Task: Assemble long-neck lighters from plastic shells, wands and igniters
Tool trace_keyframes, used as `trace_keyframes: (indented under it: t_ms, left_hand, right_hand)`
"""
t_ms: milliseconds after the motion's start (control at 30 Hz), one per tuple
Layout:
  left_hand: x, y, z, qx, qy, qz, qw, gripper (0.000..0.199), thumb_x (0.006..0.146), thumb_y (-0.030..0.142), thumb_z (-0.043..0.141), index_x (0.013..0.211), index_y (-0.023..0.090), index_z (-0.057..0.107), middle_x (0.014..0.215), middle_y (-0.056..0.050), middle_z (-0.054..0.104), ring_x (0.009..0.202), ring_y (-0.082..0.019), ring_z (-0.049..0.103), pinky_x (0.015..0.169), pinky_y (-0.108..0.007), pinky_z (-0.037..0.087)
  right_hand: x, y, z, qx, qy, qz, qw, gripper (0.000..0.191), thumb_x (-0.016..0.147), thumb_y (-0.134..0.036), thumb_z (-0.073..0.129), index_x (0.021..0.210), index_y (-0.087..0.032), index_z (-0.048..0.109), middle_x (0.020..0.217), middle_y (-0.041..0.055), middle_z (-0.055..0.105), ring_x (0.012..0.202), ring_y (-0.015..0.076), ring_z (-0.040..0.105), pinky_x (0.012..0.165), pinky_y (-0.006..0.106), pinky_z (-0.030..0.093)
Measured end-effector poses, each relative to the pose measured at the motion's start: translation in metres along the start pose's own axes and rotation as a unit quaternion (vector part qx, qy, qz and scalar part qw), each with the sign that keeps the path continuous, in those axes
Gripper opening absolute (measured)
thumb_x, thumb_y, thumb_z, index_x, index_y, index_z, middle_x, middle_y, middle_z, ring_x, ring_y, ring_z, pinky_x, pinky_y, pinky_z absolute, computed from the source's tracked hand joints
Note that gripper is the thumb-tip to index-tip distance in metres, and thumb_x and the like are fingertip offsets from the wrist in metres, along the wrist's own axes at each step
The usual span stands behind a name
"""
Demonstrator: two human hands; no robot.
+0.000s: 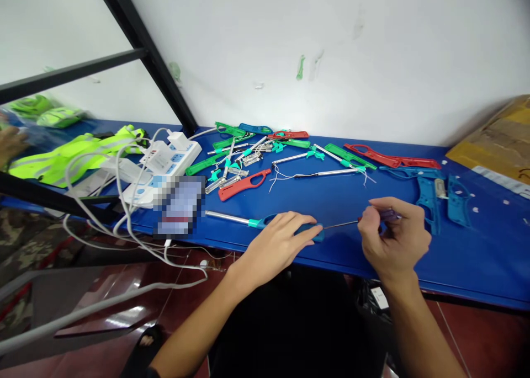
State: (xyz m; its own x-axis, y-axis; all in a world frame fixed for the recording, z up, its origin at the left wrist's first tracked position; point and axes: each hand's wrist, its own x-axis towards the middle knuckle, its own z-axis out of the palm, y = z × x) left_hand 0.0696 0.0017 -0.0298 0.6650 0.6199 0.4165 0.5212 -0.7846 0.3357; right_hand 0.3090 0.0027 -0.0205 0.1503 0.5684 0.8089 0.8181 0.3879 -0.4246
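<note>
My left hand (276,244) lies over a blue long-necked lighter (257,223), pressing its handle to the table near the front edge. The lighter's metal tube points left; the palm and fingers hide much of the handle. In my closed right hand (395,239) is a thin screwdriver (342,223), its shaft pointing left and its tip at the right end of the lighter's handle. Behind my hands lie a red handle shell (244,186), a green handle shell (350,156) and several metal tubes with wires. Blue shell pieces (459,201) lie right of my right hand.
At the left, a white power strip (165,171) with tangled cables sits beside a phone (181,207). Yellow-green reflective vests (74,157) lie beyond a black metal frame (155,63). A cardboard box (497,140) stands at the right. Another person's hand (10,140) shows far left.
</note>
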Motion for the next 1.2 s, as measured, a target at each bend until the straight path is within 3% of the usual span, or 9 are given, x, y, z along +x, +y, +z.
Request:
trace_keyframes:
  t_ms: [200, 400, 800, 900, 1033, 1100, 1200]
  left_hand:
    - [-0.002, -0.003, 0.0, -0.022, 0.002, 0.003, 1.0, 0.037, 0.112, 0.016, 0.057, 0.147, 0.025, 0.064, 0.144, -0.011, 0.069, 0.127, -0.024, 0.067, 0.108, -0.045, 0.057]
    - [0.0, -0.001, -0.003, -0.019, 0.006, 0.002, 1.0, 0.032, 0.113, 0.023, 0.057, 0.144, 0.018, 0.064, 0.14, -0.013, 0.072, 0.125, -0.025, 0.068, 0.106, -0.044, 0.057]
    - [-0.001, -0.002, -0.001, -0.016, -0.005, -0.002, 1.0, 0.033, 0.113, 0.021, 0.056, 0.145, 0.021, 0.065, 0.144, -0.011, 0.069, 0.127, -0.025, 0.067, 0.108, -0.044, 0.056]
    - [0.0, -0.001, -0.002, -0.015, -0.004, -0.005, 1.0, 0.032, 0.113, 0.021, 0.057, 0.144, 0.02, 0.065, 0.142, -0.011, 0.07, 0.126, -0.025, 0.067, 0.108, -0.044, 0.056]
    - [0.001, -0.001, -0.003, -0.014, -0.001, -0.004, 1.0, 0.033, 0.112, 0.022, 0.058, 0.144, 0.021, 0.065, 0.141, -0.011, 0.071, 0.126, -0.025, 0.068, 0.108, -0.044, 0.057]
    - [0.001, -0.001, -0.003, -0.013, -0.003, -0.002, 1.0, 0.033, 0.112, 0.022, 0.058, 0.144, 0.021, 0.065, 0.14, -0.011, 0.071, 0.126, -0.025, 0.068, 0.108, -0.044, 0.057]
    - [0.0, -0.001, -0.002, -0.014, -0.003, -0.006, 1.0, 0.033, 0.111, 0.022, 0.06, 0.144, 0.022, 0.065, 0.14, -0.01, 0.071, 0.127, -0.026, 0.068, 0.108, -0.044, 0.057]
  right_hand:
    - [0.001, -0.003, 0.0, -0.035, 0.003, -0.006, 0.999, 0.009, 0.098, -0.031, 0.066, 0.106, -0.027, 0.066, 0.079, -0.0008, 0.074, 0.049, 0.0136, 0.065, 0.049, 0.03, 0.052]
    - [0.001, -0.005, -0.001, -0.028, 0.001, -0.016, 0.999, 0.013, 0.098, -0.027, 0.067, 0.111, -0.028, 0.066, 0.079, -0.0017, 0.075, 0.05, 0.0143, 0.066, 0.051, 0.03, 0.052]
    - [0.0, -0.005, 0.0, 0.0, -0.002, -0.043, 0.999, 0.02, 0.097, -0.019, 0.07, 0.115, -0.027, 0.069, 0.079, -0.0019, 0.074, 0.05, 0.0137, 0.063, 0.048, 0.03, 0.047]
    - [0.006, -0.008, -0.007, 0.013, -0.062, -0.064, 0.996, 0.027, 0.1, -0.018, 0.068, 0.125, -0.028, 0.068, 0.083, -0.0022, 0.075, 0.058, 0.0141, 0.067, 0.056, 0.029, 0.052]
    - [0.02, -0.015, -0.012, 0.12, -0.188, -0.091, 0.97, 0.053, 0.103, -0.014, 0.065, 0.152, -0.034, 0.056, 0.105, 0.0013, 0.077, 0.085, 0.0174, 0.073, 0.075, 0.032, 0.06]
    - [0.023, -0.018, -0.01, 0.184, -0.196, -0.066, 0.961, 0.062, 0.103, -0.013, 0.066, 0.159, -0.036, 0.049, 0.113, 0.002, 0.076, 0.092, 0.0177, 0.074, 0.081, 0.033, 0.062]
    - [0.025, -0.02, -0.007, 0.222, -0.2, -0.041, 0.954, 0.053, 0.103, -0.014, 0.069, 0.15, -0.035, 0.057, 0.117, 0.0023, 0.077, 0.098, 0.0187, 0.076, 0.088, 0.035, 0.063]
